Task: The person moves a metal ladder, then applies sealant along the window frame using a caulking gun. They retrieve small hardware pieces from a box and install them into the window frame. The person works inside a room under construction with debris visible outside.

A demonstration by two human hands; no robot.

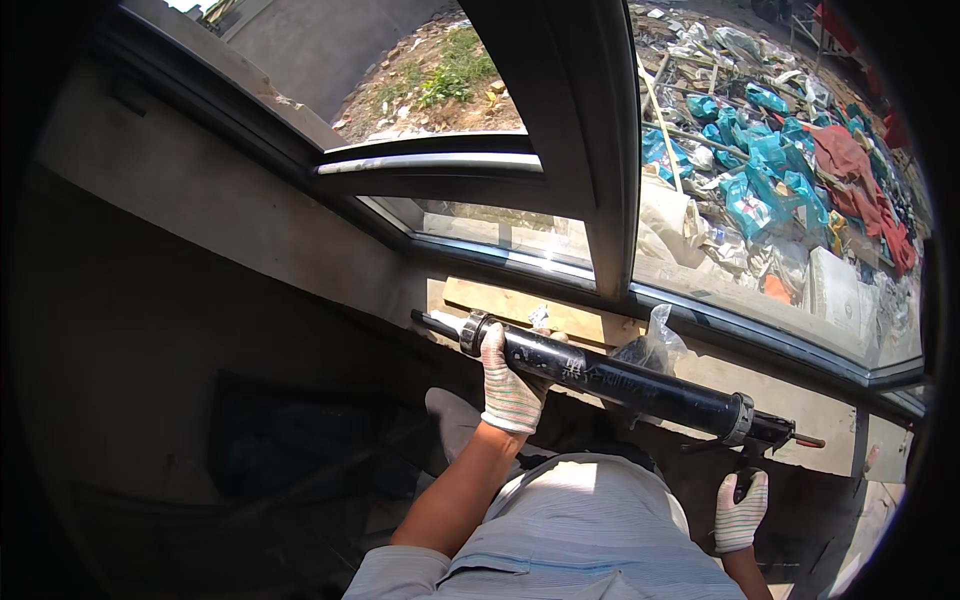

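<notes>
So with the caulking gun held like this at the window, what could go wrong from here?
The nozzle tip of the long black tubular caulking gun points away from the dark window frame, so sealant could land on the concrete sill. The crumpled clear plastic bag beside the barrel might snag. The window looks open above a drop.

black caulking gun [620, 380], white striped gloves [510, 385]

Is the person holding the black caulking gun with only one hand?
No, the left hand grips the caulking gun barrel and the right hand holds its handle.
</notes>
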